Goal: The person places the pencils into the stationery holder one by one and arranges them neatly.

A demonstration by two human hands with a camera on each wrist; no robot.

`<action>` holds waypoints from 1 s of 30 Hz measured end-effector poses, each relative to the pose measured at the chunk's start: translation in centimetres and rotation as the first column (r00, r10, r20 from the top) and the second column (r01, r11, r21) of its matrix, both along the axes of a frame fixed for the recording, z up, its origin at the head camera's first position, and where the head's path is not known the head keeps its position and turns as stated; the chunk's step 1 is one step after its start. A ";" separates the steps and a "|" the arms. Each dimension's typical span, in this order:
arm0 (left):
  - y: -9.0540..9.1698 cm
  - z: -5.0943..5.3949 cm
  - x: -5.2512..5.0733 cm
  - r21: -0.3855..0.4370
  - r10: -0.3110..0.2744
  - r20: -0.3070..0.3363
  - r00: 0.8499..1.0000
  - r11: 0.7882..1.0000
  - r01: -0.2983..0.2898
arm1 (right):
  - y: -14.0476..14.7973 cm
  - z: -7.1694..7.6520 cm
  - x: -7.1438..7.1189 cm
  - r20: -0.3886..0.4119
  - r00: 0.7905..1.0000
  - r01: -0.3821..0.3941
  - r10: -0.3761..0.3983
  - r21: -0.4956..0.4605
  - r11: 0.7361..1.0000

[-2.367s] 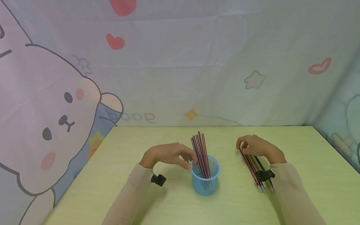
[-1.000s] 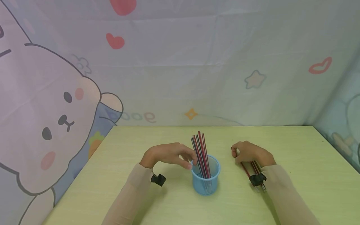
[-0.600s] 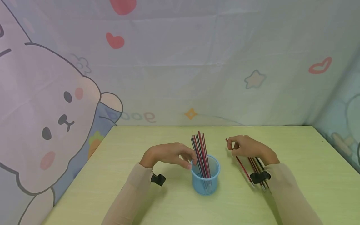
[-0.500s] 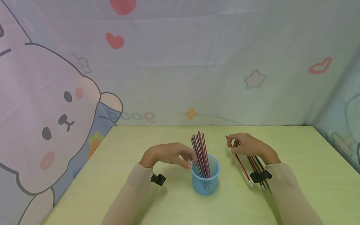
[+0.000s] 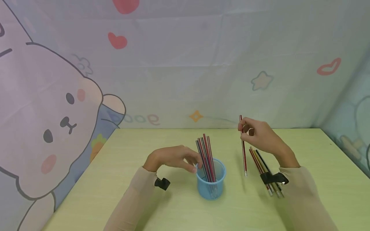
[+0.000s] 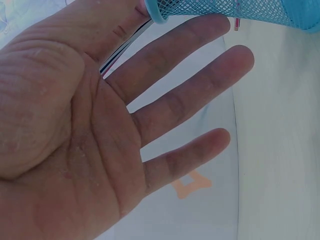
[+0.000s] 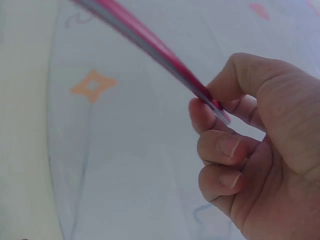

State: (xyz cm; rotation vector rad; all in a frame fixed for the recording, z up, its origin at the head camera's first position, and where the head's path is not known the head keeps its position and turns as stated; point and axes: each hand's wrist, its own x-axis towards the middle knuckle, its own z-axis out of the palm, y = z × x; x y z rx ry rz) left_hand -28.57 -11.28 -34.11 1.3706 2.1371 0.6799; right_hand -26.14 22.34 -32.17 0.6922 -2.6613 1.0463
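Near the table's middle stands a light blue mesh pencil cup (image 5: 210, 190), with several red and dark pencils (image 5: 206, 158) leaning in it. My left hand (image 5: 173, 158) pinches the cup's left rim between thumb and index finger. In the left wrist view, the other fingers (image 6: 175, 102) of that hand stretch out beside the mesh. Raised above the table to the right of the cup, my right hand (image 5: 260, 134) pinches a red pencil (image 5: 243, 155) near its upper end. This pencil hangs almost upright, its eraser end down. Below the right hand lie several more pencils (image 5: 256, 162).
The pale yellow-green table (image 5: 115, 199) ends at a patterned cloth backdrop (image 5: 179, 80). A black wrist strap (image 5: 273, 178) on the right sleeve covers part of the pencils lying there.
My right hand has taken one red pencil from the group on the table, drawn it left, then lifted it and turned it nearly upright. The left hand and the cup have stayed in place.
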 end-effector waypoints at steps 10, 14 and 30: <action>-0.1 -0.1 0.0 0.001 -0.002 -0.008 1.000 1.000 0.002 | -2.0 1.4 1.5 -0.178 0.984 -0.011 -0.021 -0.175 0.984; -0.1 -0.1 0.0 0.002 -0.003 -0.004 1.000 1.000 0.003 | -3.3 1.1 1.6 -0.213 0.977 -0.050 -0.001 -0.234 0.971; 0.0 0.0 0.1 0.012 -0.007 0.006 1.000 1.000 0.007 | -7.3 -1.5 1.0 -0.271 0.955 -0.128 0.119 -0.016 0.992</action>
